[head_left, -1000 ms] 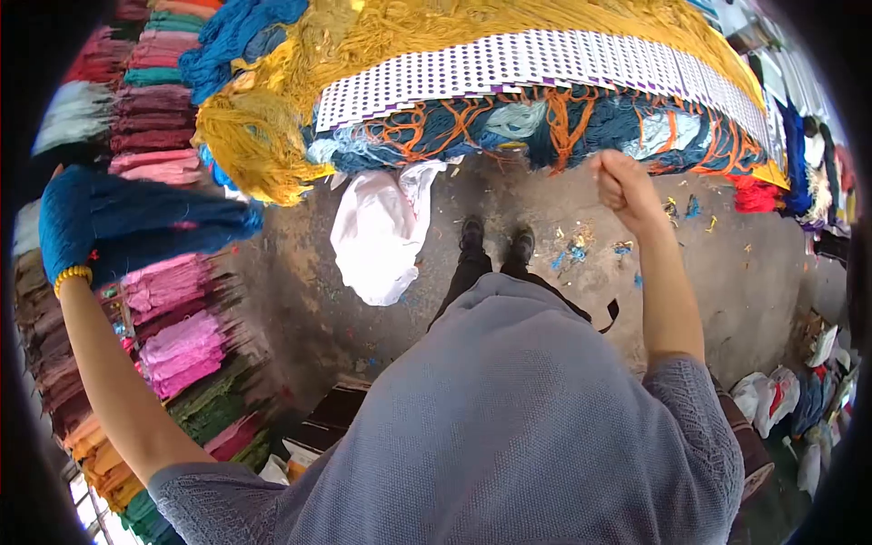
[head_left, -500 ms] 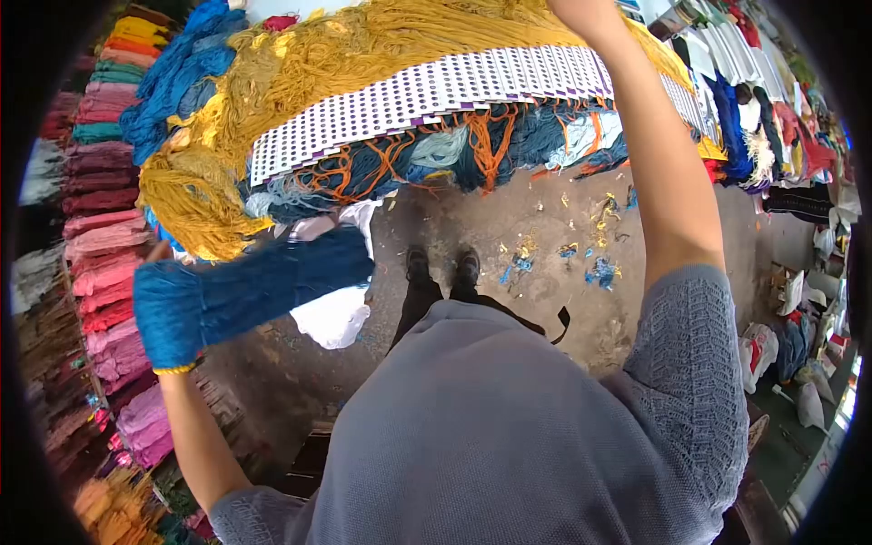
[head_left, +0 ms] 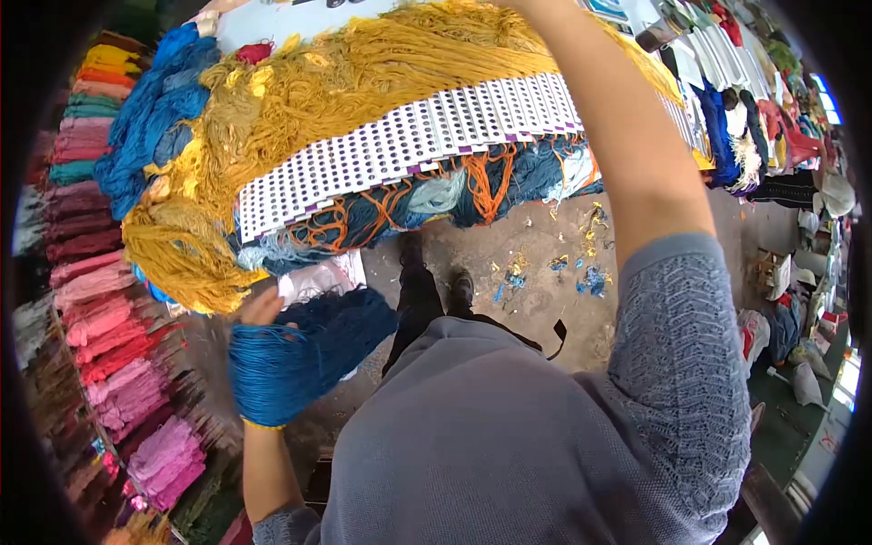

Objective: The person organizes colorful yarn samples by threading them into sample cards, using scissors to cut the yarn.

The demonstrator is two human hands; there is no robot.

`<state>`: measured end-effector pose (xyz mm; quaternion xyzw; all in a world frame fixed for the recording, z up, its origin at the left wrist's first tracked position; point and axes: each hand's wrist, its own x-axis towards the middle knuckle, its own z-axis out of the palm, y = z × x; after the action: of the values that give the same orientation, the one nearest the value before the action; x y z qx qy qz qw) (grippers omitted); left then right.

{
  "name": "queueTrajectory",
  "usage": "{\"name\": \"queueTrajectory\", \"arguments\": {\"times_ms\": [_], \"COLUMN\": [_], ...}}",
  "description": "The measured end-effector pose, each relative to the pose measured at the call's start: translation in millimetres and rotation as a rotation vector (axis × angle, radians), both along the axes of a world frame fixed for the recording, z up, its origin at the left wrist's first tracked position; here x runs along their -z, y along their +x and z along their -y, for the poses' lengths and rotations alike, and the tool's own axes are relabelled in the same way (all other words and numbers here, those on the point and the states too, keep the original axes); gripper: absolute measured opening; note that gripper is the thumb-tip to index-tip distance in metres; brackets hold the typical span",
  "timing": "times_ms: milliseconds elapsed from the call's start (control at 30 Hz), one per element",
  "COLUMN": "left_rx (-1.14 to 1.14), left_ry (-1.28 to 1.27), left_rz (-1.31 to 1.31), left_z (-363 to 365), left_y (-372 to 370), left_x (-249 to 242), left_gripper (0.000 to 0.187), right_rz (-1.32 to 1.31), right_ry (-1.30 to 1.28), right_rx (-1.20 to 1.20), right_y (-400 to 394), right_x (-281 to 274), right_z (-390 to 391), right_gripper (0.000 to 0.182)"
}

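My left hand is shut on a thick skein of blue yarn, held low in front of my body with a yellow bead bracelet at the wrist. My right arm reaches up over a heap of yellow yarn, and its hand is cut off by the top edge. Below the yellow yarn runs a band of white punched cards, with dark blue and orange yarn hanging under it.
Shelves of pink, red and maroon skeins line the left side. A white bag lies on the dirt floor near my shoes. Yarn scraps litter the floor. Hanging textiles and bags crowd the right.
My left hand has carried the blue skein from the left shelves in toward my body. My right arm has risen from chest height until the hand left the top of the view.
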<state>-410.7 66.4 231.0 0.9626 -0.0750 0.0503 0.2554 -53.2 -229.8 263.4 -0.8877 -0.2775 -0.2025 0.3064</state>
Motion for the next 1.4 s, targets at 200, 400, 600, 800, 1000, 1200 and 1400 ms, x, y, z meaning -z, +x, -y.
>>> {"name": "queueTrajectory", "arguments": {"times_ms": [200, 400, 600, 800, 1000, 1200, 1400], "left_rx": [0.100, 0.145, 0.289, 0.236, -0.059, -0.564, 0.003], "left_ry": [-0.158, -0.222, -0.206, -0.268, -0.797, -1.184, -2.250], "left_rz": [-0.136, -0.189, -0.286, -0.301, -0.197, -0.062, -0.620], "left_z": [2.2, -13.1, -10.7, -13.7, -45.5, -76.1, -80.3], "left_y": [58.9, 114.0, 153.1, 174.0, 195.6, 221.4, 233.1], "left_x": [8.3, 37.1, 55.6, 72.7, 107.5, 114.1, 101.8], "left_gripper": [0.028, 0.026, 0.032, 0.046, 0.097, 0.063, 0.091], "right_rz": [-0.244, -0.629, -0.749, -0.719, -0.516, -0.779, -0.745], "right_ry": [-0.209, 0.081, 0.187, 0.243, 0.366, 0.768, 0.707], "right_rx": [0.391, 0.667, 0.883, 0.973, 0.955, 0.939, 0.964], "right_y": [-20.8, -138.3, -181.1, -170.2, -167.2, -156.3, -148.4], "right_x": [170.0, 236.3, 265.6, 265.5, 265.8, 231.7, 271.6], "right_z": [59.2, 64.9, 46.4, 29.4, 29.8, 33.7, 29.6], "right_gripper": [0.028, 0.019, 0.026, 0.027, 0.013, 0.015, 0.021]}}
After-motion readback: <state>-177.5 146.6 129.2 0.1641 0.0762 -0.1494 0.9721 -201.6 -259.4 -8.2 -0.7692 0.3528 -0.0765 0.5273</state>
